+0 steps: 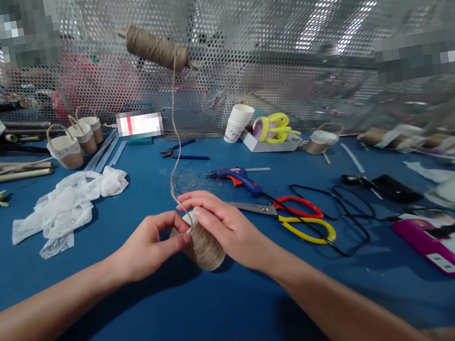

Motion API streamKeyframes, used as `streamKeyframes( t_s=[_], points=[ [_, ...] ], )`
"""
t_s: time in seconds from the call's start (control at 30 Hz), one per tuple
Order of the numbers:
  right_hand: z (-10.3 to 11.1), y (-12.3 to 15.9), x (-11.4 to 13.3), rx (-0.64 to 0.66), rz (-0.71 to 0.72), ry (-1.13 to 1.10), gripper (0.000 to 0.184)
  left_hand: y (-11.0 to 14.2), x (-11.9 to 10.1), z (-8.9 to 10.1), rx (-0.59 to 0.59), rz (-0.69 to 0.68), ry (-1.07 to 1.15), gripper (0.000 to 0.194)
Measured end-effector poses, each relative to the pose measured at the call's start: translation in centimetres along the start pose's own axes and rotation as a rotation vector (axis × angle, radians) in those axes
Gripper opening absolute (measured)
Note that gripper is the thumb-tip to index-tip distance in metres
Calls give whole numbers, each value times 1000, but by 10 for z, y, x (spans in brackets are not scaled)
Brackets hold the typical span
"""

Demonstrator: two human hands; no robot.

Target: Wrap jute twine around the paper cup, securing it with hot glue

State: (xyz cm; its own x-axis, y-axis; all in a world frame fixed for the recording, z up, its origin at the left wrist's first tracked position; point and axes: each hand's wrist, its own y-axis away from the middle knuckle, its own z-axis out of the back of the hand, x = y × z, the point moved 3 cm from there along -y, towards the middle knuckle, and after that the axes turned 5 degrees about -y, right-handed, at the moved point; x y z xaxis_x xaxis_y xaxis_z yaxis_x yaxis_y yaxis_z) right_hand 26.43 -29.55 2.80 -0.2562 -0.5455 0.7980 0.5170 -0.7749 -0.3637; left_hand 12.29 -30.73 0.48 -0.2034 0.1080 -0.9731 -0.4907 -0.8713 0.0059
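Note:
A paper cup wrapped in brown twine (206, 247) is between my two hands, tilted above the blue table. My right hand (220, 218) curves over its side and upper rim and grips it. At the cup's white rim, my left hand (156, 242) pinches the twine (174, 127) between thumb and forefinger. That strand runs up to a twine spool (156, 49) on a rod at the mesh panel. The far side of the cup is hidden by my right hand.
Scissors (299, 216) and a blue glue gun (240, 179) with a black cord lie to the right. Pliers (185, 153) lie ahead. White lace (72, 203) and small twine baskets (67, 152) are left. Stacked paper cups (238, 122) stand behind; a purple box (439, 252) sits right.

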Motion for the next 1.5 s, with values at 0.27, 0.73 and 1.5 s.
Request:
streamKeyframes(
  t_s=[0.27,0.73,1.5],
  points=[
    [16,-27,-15,184,-381,49,16,2,1,-2,130,-116,101,14],
    [106,-24,-114,-100,-854,717,27,-3,7,14,-10,-251,-131,11],
    [52,36,6,0,1,535,23,-10,15,27,-32,-201,-64,9]
  ],
)
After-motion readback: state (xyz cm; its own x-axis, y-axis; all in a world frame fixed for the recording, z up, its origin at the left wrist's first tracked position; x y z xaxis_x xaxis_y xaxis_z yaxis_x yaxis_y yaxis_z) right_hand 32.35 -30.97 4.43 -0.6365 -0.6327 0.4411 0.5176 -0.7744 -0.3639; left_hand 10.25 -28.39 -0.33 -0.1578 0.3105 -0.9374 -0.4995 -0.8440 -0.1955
